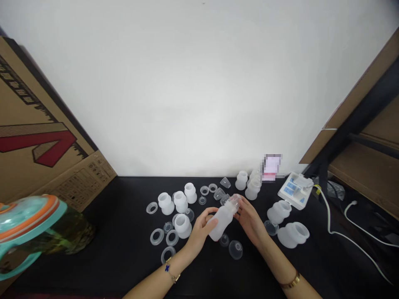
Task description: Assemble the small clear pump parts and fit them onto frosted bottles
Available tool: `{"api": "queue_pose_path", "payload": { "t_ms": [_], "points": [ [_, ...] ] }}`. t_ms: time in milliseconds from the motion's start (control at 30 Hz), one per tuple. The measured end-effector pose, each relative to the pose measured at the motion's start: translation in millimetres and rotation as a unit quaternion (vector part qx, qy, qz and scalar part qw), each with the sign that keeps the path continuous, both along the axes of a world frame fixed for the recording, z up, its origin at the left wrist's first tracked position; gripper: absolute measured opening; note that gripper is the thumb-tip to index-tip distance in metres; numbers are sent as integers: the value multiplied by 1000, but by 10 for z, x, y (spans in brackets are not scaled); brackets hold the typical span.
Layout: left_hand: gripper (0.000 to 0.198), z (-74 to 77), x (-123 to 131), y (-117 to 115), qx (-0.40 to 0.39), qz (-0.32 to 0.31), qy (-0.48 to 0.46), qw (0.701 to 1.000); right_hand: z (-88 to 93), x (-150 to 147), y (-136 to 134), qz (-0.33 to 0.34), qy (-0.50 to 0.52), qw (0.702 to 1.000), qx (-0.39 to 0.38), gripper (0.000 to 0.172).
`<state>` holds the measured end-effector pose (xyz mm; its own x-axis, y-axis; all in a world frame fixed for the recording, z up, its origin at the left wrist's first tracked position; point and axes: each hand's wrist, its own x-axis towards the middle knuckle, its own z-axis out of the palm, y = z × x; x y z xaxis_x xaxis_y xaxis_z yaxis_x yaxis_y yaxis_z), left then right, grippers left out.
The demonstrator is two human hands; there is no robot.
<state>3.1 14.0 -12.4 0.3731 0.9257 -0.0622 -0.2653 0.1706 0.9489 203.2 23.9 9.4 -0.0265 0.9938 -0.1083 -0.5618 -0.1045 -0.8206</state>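
Where the black table (118, 245) meets a white wall (199, 83), a printed carton (34, 91) stands left; the jug (71, 236) at near left is cut off, and a pixelated patch (272, 167) at far right is unreadable; the left hand (202, 227), slanting inward, grips a tilted milky bottle (222, 220) near the centre; the right hand (252, 222) pinches its clear cap (233, 203).

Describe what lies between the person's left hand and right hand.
In the head view, a frosted bottle with a clear top lies between them: the left hand holds the bottle, the right hand touches the top.
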Motion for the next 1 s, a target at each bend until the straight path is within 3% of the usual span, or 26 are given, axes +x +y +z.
{"api": "queue_pose_path", "payload": {
  "t_ms": [467, 1000],
  "points": [
    [51, 70, 8, 2, 38, 2, -7, 999, -27, 9, 14, 8, -7, 1000, 7, 30],
    [55, 39, 7, 21, 42, 8, -3, 999, 3, 4, 1, -6, -17, 1000, 1, 36]
  ]
}}
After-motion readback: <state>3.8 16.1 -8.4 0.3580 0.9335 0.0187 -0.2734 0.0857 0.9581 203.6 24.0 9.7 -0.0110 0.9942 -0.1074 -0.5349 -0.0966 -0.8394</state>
